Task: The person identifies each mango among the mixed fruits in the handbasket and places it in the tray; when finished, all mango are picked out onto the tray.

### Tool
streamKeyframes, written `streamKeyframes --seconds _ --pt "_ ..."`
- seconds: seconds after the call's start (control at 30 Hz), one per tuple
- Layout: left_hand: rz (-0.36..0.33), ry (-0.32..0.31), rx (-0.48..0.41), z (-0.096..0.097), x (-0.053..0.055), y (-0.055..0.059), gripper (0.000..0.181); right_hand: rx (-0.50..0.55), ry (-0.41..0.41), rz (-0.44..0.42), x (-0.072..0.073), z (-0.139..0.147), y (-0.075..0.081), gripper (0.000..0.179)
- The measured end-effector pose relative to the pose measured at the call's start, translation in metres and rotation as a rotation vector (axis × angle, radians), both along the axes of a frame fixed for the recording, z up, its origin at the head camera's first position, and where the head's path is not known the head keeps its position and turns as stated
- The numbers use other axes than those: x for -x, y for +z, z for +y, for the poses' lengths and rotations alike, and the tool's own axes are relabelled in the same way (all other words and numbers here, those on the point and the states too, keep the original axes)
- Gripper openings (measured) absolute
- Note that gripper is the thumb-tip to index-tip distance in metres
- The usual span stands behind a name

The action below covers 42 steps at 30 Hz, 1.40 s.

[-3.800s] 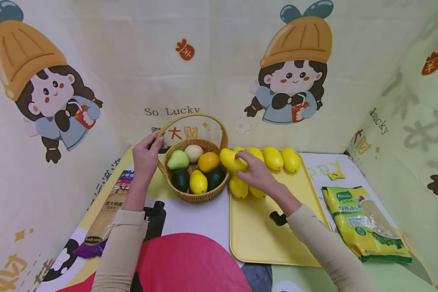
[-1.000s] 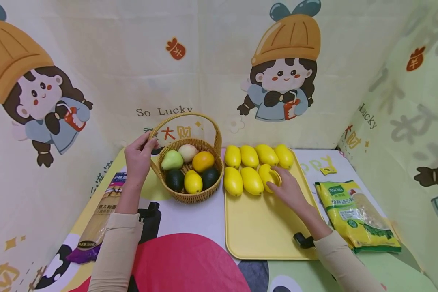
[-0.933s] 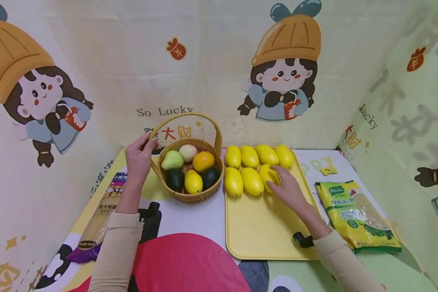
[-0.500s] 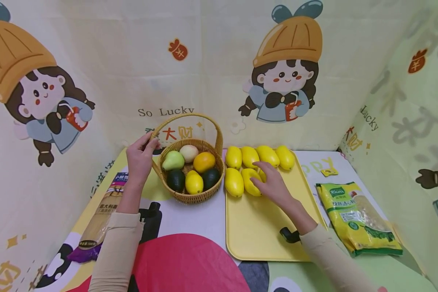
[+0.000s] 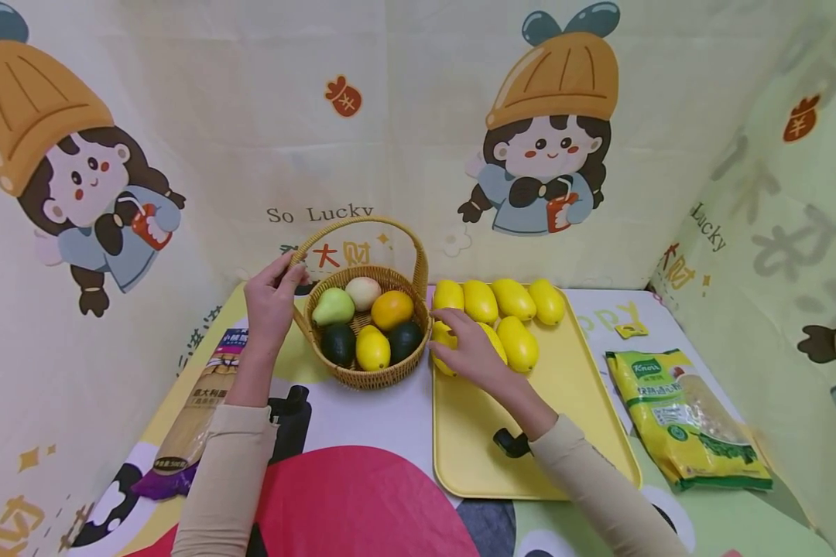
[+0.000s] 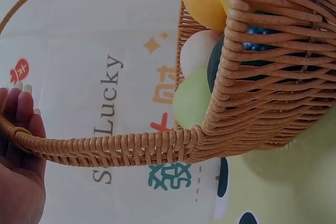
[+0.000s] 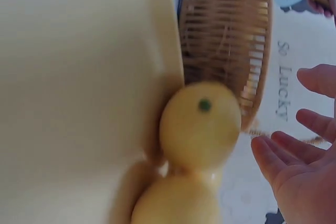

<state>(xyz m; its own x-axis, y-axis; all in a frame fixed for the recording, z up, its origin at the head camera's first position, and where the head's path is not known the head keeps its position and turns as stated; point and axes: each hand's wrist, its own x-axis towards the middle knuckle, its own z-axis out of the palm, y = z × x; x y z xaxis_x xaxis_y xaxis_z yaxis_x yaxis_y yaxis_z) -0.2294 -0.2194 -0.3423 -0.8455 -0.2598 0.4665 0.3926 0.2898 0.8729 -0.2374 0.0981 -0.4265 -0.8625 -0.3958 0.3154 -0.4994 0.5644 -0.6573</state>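
My left hand [image 5: 270, 303] grips the left side of the arched handle of a wicker basket [image 5: 371, 379]. Inside the basket lie a green pear [image 5: 334, 306], a pale peach-like fruit [image 5: 363, 294], an orange fruit [image 5: 392, 309], a lemon [image 5: 372, 348] and two dark avocados [image 5: 338, 344]. My right hand [image 5: 479, 362] hovers with parted fingers over the left front of a yellow tray [image 5: 470, 452], near the basket's rim, holding nothing. It partly covers the front-row mangoes; one yellow mango [image 5: 518, 344] shows beside it. Behind runs a back row of mangoes [image 5: 481, 302].
On the left lies a pack of spaghetti [image 5: 205, 402], partly behind my forearm. A yellow-green Knorr bag [image 5: 686, 418] rests right of the tray, with a small yellow packet [image 5: 631, 330] behind it. A printed cloth backdrop [image 5: 418, 155] rises close behind the basket and tray.
My right hand first carried a mango from the basket's edge to the tray's front row. It has let go and moved left, back towards the basket. The left hand keeps holding the handle.
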Motion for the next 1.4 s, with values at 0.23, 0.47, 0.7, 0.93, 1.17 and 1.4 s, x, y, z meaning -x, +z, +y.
streamKeyframes --seconds 0.23,0.47,0.7,0.93,1.17,1.4 --pt "0.002 -0.009 -0.001 0.001 0.001 0.001 0.032 -0.087 0.032 0.038 -0.003 -0.030 0.002 0.050" --pt "-0.019 0.015 -0.015 -0.009 0.014 -0.016 0.035 -0.182 0.022 0.121 -0.007 -0.054 0.005 0.052" --pt "0.004 0.021 0.011 -0.012 0.018 -0.021 0.035 -0.232 0.073 0.052 -0.009 -0.080 0.006 0.058" --pt "-0.010 0.006 -0.022 -0.007 0.012 -0.015 0.036 -0.300 0.039 -0.021 -0.013 -0.100 0.007 0.060" --pt "-0.016 0.022 -0.006 -0.008 0.016 -0.019 0.037 -0.395 -0.011 -0.054 -0.013 -0.116 0.008 0.065" --pt "-0.005 0.029 -0.020 -0.011 0.019 -0.021 0.035 -0.385 -0.008 -0.098 -0.009 -0.127 0.009 0.058"
